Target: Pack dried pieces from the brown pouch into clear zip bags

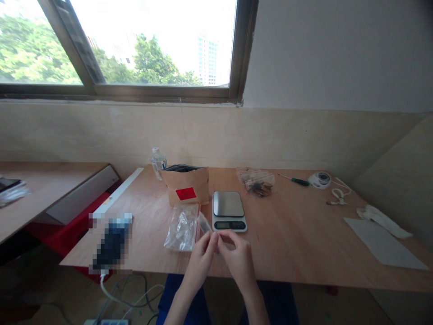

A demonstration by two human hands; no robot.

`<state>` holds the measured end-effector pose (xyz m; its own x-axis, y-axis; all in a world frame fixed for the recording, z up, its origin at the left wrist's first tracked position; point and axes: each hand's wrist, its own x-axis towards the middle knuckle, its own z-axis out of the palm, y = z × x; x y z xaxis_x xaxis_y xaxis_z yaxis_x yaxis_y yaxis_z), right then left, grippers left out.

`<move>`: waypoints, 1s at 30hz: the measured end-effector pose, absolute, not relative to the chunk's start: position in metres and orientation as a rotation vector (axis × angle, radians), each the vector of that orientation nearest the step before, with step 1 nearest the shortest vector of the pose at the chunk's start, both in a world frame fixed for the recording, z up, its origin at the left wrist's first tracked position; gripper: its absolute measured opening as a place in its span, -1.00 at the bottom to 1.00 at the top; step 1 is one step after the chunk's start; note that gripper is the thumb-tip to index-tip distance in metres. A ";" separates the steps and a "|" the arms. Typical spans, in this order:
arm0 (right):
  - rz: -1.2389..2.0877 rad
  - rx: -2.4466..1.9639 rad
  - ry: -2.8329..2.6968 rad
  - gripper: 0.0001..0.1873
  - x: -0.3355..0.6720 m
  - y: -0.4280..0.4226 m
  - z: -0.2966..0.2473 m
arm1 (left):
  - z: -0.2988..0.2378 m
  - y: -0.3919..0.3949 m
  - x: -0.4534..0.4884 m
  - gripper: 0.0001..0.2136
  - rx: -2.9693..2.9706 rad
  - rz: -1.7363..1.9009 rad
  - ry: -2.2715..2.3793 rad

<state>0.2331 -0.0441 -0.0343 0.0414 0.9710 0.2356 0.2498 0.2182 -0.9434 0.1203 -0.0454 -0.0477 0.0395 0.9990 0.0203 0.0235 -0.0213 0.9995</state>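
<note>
My left hand [201, 255] and my right hand [239, 255] meet above the table's front edge, thumbs and fingertips pinched close together. Between them is a small clear plastic bag [204, 223], its upper part sticking out past my left fingertips; the rest is hidden by the fingers. Left of my left hand lies a larger clear zip bag [181, 228] with a red edge, with clear plastic inside. Just beyond my fingers stands a kitchen scale [228, 204] with a steel plate and a dark display panel. Behind the zip bag, a brown paper pouch [187, 183] with a red label stands open at its top.
A water bottle [157, 162] stands behind the pouch. Toward the back lie a bag of brown pieces [259, 184], a green-handled screwdriver [299, 181] and a white dome camera [320, 180]. A white sheet [382, 243] lies right; a blurred-out phone [113, 243] with a cable lies left.
</note>
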 end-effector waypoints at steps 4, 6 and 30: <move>0.827 -1.211 -1.511 -0.81 0.234 -0.044 -0.033 | -0.053 -0.045 0.118 -0.65 1.245 1.175 1.215; 0.824 -1.206 -1.529 -0.80 0.233 -0.045 -0.032 | -0.055 -0.045 0.118 -0.63 1.243 1.194 1.227; 0.935 -1.033 -1.282 -0.67 0.241 0.026 0.027 | -0.072 -0.018 0.079 -0.32 1.186 1.228 1.037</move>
<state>0.2415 0.0258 0.0271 0.0746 0.9550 0.2871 0.0184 0.2866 -0.9579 0.0792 -0.0181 -0.0720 0.0843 0.9955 0.0436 -0.1237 -0.0330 0.9918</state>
